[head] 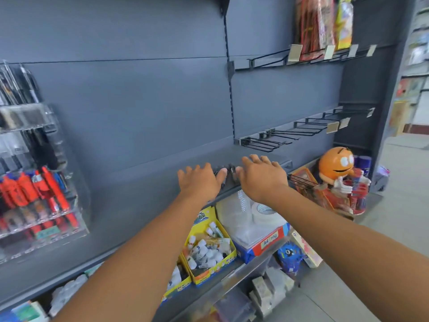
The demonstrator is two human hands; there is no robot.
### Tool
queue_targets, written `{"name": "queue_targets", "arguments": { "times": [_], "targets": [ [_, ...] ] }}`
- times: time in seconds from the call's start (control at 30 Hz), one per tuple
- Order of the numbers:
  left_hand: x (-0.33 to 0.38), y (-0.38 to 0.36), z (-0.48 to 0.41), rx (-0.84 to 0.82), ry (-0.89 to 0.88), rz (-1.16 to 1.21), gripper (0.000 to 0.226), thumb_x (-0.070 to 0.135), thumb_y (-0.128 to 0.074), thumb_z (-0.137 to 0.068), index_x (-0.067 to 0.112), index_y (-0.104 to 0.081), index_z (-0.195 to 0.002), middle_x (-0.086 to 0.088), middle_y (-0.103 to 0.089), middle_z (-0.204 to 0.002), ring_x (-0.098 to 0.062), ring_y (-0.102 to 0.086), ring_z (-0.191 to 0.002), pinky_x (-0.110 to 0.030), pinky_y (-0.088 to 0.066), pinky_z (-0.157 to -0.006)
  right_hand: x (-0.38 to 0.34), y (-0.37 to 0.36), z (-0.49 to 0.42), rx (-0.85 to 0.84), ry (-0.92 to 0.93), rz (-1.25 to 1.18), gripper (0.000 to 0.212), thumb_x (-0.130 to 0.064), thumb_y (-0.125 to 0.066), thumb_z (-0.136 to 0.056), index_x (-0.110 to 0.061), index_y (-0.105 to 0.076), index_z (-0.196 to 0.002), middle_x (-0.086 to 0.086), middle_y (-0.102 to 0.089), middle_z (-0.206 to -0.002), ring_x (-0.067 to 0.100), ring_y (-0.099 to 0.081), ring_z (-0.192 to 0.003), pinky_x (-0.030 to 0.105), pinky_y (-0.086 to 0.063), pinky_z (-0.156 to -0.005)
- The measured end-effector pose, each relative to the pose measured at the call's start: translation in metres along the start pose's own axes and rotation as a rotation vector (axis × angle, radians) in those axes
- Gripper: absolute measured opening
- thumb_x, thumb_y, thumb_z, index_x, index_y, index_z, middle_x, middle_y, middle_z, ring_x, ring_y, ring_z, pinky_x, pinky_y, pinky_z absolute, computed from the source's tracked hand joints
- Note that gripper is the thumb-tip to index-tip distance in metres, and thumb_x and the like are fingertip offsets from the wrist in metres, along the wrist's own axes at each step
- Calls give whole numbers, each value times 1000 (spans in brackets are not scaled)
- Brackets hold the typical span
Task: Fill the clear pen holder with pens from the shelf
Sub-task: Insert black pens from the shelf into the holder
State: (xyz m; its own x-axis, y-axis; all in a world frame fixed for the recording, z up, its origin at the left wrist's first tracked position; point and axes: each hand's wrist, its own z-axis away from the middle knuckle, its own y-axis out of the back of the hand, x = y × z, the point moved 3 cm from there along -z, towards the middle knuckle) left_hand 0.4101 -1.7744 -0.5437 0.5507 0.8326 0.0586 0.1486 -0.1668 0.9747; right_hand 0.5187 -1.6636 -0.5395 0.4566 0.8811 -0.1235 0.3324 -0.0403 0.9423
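Premises: a shop aisle with a grey metal shelving unit and a grey back panel. The grey shelf [139, 194] runs across the head view at mid-height.

Head view, left side: the clear pen holder [81, 194] stands on the shelf against the back panel. It is tiered, and its lower rows hold red pens [53, 189], with dark pens [16, 87] in the upper row.

Head view, centre: a small cluster of loose dark pens [229, 174] lies on the shelf near its front edge, well apart from the holder. The left hand [200, 181] is palm down just left of the cluster, fingers spread and straight, gripping nothing. The thumb is at the pens, though contact cannot be confirmed. The right hand [262, 175] is palm down just right of the cluster, fingers extended and released, and also holds nothing.

Head view, right and below: bare wire hooks [267, 141] project from the panel, with hanging packets [322, 22] above them. An orange figure [336, 163] stands at the shelf end. On the lower shelf sit a yellow box of small bottles [209, 249] and a paper ream marked A4 [267, 242].
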Motion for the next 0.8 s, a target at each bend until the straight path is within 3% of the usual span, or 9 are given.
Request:
{"name": "queue_targets", "arguments": {
  "times": [0.1,0.17,0.33,0.5,0.6,0.73,0.8],
  "targets": [
    [19,-5,-19,-97,2,25,85,86,-24,-81,24,-48,-134,-9,-53,-140,-32,-37,-134,-48,-24,-103,15,-3,-6,11,-17,16,43,-43,-23,-104,-19,-42,-134,5,-45,-140,29,-38,-133,46,-33,-105],
    [29,-8,-29,-154,-10,39,84,87,-35,-76,26,-47,-132,-6,-52,-140,-31,-36,-134,-46,-26,-101,22,-5,-9,14,-22,18,45,-43,-23,-103,-19,-41,-137,5,-45,-140,28,-38,-133,47,-33,-105],
    [31,-5,-52,-183,1,215,59,52,-60,-83,19,-48,-130,-9,-57,-132,-31,-54,-120,-39,-47,-97,33,-12,-13,21,-30,14,50,-46,-23,-103,-19,-37,-143,4,-43,-144,28,-36,-136,46,-33,-107],
    [24,2,-54,-122,-38,73,15,12,-55,-90,12,-54,-105,-17,-57,-126,-35,-58,-113,-35,-47,-84,33,-14,-13,23,-36,-4,50,-46,-23,-103,-19,-37,-142,4,-44,-144,28,-37,-136,46,-33,-107],
    [18,0,-49,-71,-42,86,8,7,-51,-90,10,-45,-86,-17,-60,-116,-36,-59,-104,-33,-44,-76,29,-13,-12,20,-28,-11,50,-46,-23,-103,-19,-37,-143,4,-43,-145,28,-37,-136,45,-34,-107],
    [5,4,-41,55,-12,190,12,12,-51,-92,11,-48,-104,-15,-60,-113,-38,-58,-104,-37,-44,-76,18,-8,-9,25,-2,-7,50,-46,-22,-103,-19,-38,-143,4,-44,-144,27,-40,-134,45,-35,-106],
    [-4,12,-38,120,-3,261,13,14,-48,-94,11,-43,-106,-13,-57,-103,-38,-55,-95,-37,-40,-71,9,-5,-8,19,12,-4,50,-46,-23,-103,-18,-39,-142,4,-46,-143,28,-43,-131,44,-37,-103]
  ]
}}
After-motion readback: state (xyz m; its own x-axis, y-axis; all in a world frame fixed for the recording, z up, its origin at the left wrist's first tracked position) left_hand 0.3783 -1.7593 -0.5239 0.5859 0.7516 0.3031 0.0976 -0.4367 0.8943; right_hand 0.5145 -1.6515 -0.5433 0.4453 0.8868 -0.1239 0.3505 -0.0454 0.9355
